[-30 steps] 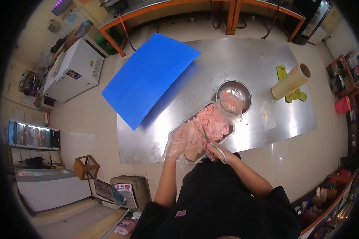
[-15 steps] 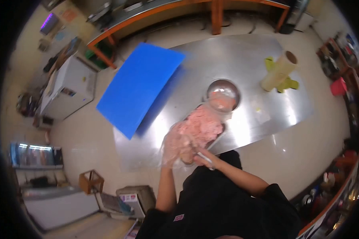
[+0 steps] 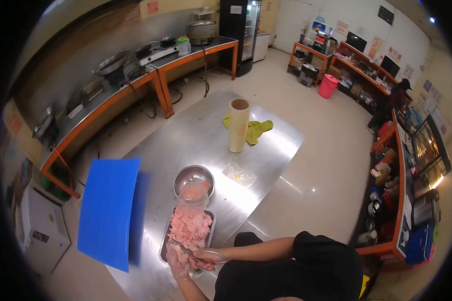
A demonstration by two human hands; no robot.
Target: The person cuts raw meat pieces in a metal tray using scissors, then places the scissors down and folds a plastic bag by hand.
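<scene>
A metal tray (image 3: 163, 244) on the steel table holds a heap of raw pink meat (image 3: 190, 227). My left hand (image 3: 178, 261), in a clear plastic glove, is closed on a piece of meat at the tray's near end. My right hand (image 3: 205, 260) is wrapped round the handles of metal scissors (image 3: 217, 256), whose blades point left toward my left hand. Beyond the tray a clear plastic bag (image 3: 193, 194) with pinkish contents rests partly in a steel bowl (image 3: 179, 174).
A blue board (image 3: 108, 213) lies at the table's left. A film roll (image 3: 239, 128) stands on a green cloth (image 3: 258, 131), with a small plastic bag (image 3: 239, 175) nearer. Stoves line the back counter (image 3: 105, 95). Another person (image 3: 388, 103) is at the far right shelves.
The view has swung to the right, bringing the far room and another person into sight. My hands stay at the tray's near end, the scissors still in my right hand.
</scene>
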